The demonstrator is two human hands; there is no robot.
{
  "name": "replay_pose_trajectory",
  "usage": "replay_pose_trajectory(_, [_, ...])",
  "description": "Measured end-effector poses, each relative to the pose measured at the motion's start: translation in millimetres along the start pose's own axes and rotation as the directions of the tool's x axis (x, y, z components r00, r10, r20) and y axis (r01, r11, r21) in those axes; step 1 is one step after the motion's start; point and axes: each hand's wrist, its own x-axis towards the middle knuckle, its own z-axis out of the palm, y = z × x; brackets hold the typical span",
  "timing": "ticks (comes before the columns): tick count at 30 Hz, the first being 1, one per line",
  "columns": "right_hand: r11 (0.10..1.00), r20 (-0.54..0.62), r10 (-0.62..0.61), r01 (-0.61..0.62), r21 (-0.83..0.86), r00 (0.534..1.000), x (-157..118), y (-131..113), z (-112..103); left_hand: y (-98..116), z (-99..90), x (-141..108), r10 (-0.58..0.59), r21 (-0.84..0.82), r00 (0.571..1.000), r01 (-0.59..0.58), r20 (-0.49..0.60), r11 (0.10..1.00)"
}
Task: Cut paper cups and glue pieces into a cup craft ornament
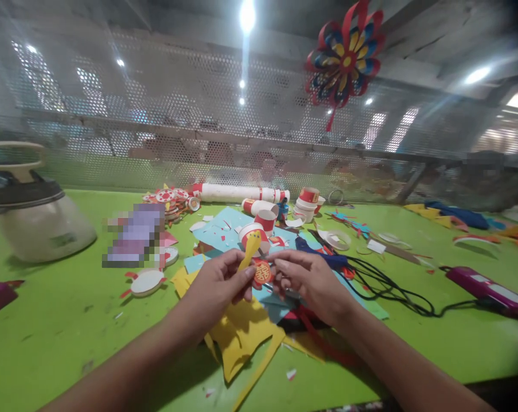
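Observation:
My left hand (224, 277) is closed, pinching a yellow paper piece (252, 245) with small dark dots on its rounded end. Beside it, also at the left fingertips, is a small red paper disc (263, 272) with a gold printed character. My right hand (305, 277) has its fingers curled in and its fingertips at the disc's right edge. Beneath the hands lie crumpled yellow paper (245, 332) and light blue sheets (220, 229). Just beyond the fingers stand red and white paper cups (265, 220).
A blue-handled tool (323, 254) with a black cord lies right of the hands, near a purple power strip (484, 286). On the left are a large jug (44, 217), a blurred-out phone (136, 234) and a white paper disc (147, 283). A paper flower (347, 60) hangs above.

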Motion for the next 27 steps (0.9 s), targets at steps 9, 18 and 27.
replay_pose_trajectory(9, [0.992, 0.045, 0.125, -0.126, 0.031, 0.991, -4.9, -1.0, 8.1, -4.6, 0.1, -1.4, -0.020, -0.171, 0.994, 0.039, 0.109, 0.985])
replay_pose_trajectory(18, [0.992, 0.023, 0.099, -0.101, 0.081, 0.995, -3.8, 2.9, 7.0, -15.5, -4.4, 4.0, -0.013, -0.337, 0.993, 0.053, 0.119, 0.940])
replay_pose_trajectory(27, [0.995, 0.015, 0.052, -0.053, 0.081, 0.999, -1.4, 3.0, 7.7, -9.6, 1.0, 1.1, -0.092, -0.252, 0.995, 0.101, 0.045, 0.963])
